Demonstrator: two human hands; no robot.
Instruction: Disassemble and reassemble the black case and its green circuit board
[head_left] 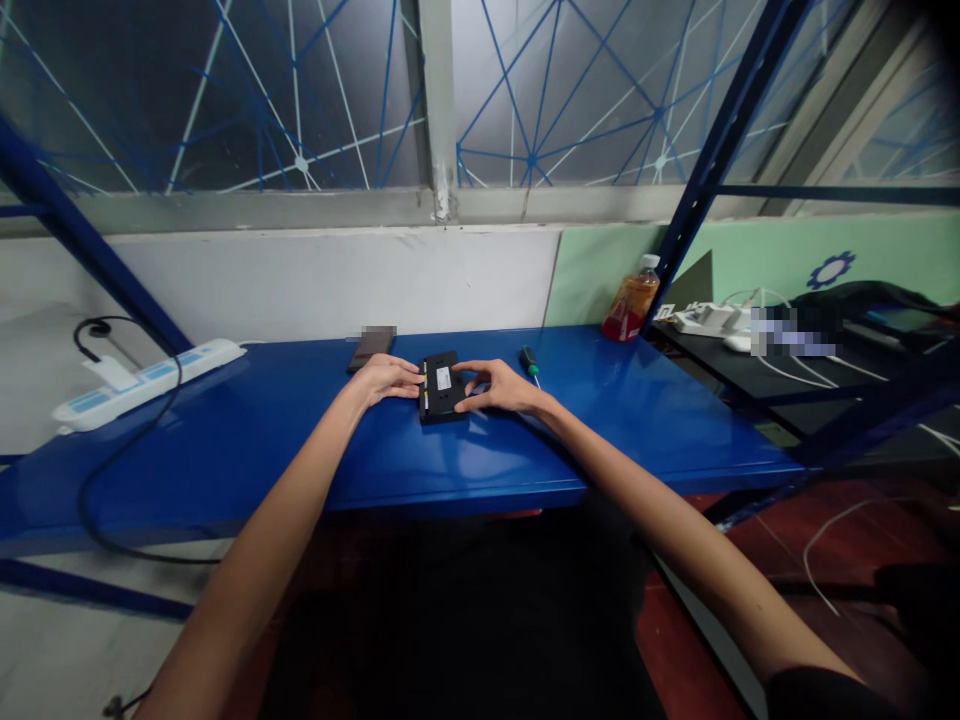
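A flat black rectangular device point(442, 400) with a white label and a yellowish strip along its left side lies on the blue table point(300, 425). The fingers of my left hand point(388, 380) are together and press on its left edge. My right hand point(491, 387) grips its right side, thumb at the lower corner and fingertips higher up. A screwdriver point(529, 362) with a dark and green handle rests to the right, beyond my right hand. Behind my left hand is a dark flat object point(373, 345), partly blurred out.
On the left lies a white and blue power strip point(157, 380) with a black cable looping over the table edge. A bottle point(631, 300) stands at the back right beside a blue post. Farther right, a black shelf point(814, 395) holds cables and adapters.
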